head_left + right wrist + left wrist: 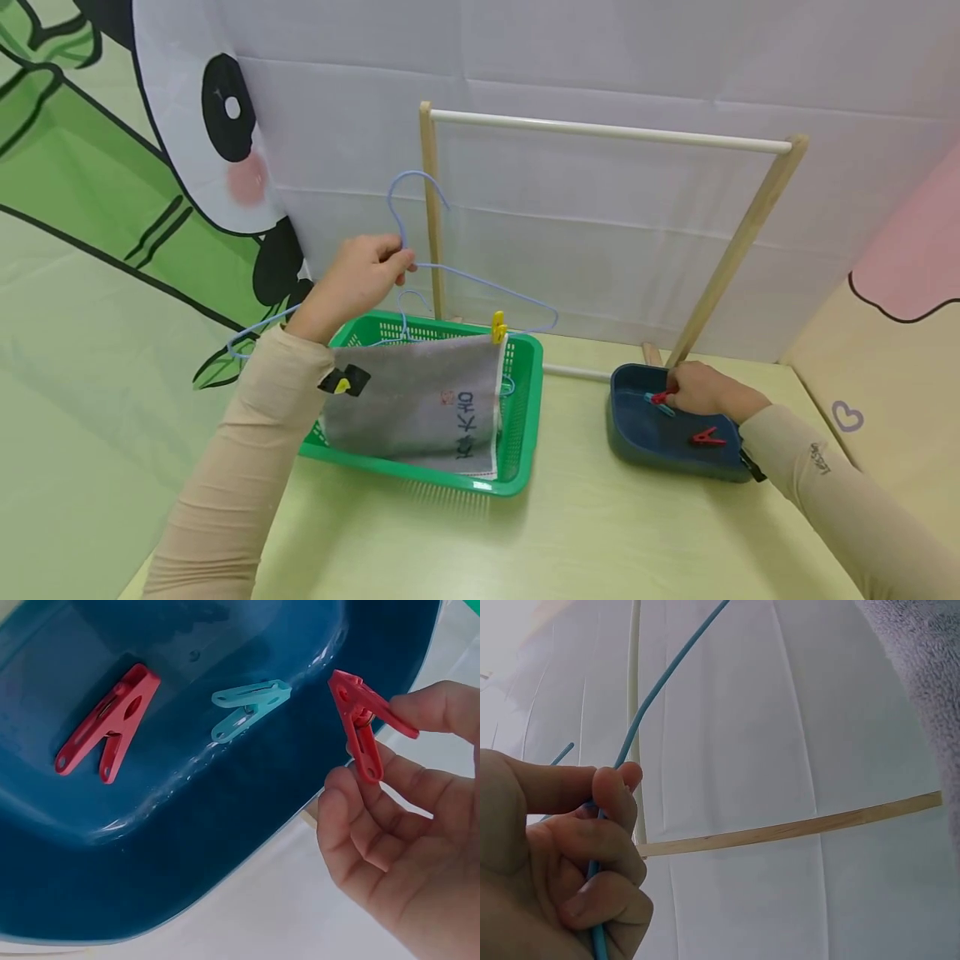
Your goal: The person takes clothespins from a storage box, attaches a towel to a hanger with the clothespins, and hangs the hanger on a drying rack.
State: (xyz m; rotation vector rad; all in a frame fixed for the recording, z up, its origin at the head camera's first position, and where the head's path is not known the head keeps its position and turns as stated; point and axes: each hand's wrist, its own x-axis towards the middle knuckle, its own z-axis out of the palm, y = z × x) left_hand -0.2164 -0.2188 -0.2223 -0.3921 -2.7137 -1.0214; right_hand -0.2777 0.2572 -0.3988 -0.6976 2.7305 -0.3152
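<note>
My left hand [360, 275] grips a blue clothes hanger [487, 282] just below its hook, holding it up over a green basket [528, 417]. A grey towel [412, 408] with dark lettering hangs from it, fastened near the right end by a yellow clothespin [498, 327]. Between thumb and fingers, my right hand [708, 390] pinches a red clothespin [361, 724] at the rim of a dark blue basin [637, 437]. Inside the basin lie another red clothespin [111, 724] and a light blue one [251, 709]. My left sleeve hides part of the hanger.
Behind the basket and basin stands a wooden rack with a white top bar [607, 129]; its right post [738, 250] rises behind the basin. Another blue hanger [403, 321] shows in the basket. A white printed cloth [562, 50] backs the pale yellow table [570, 525].
</note>
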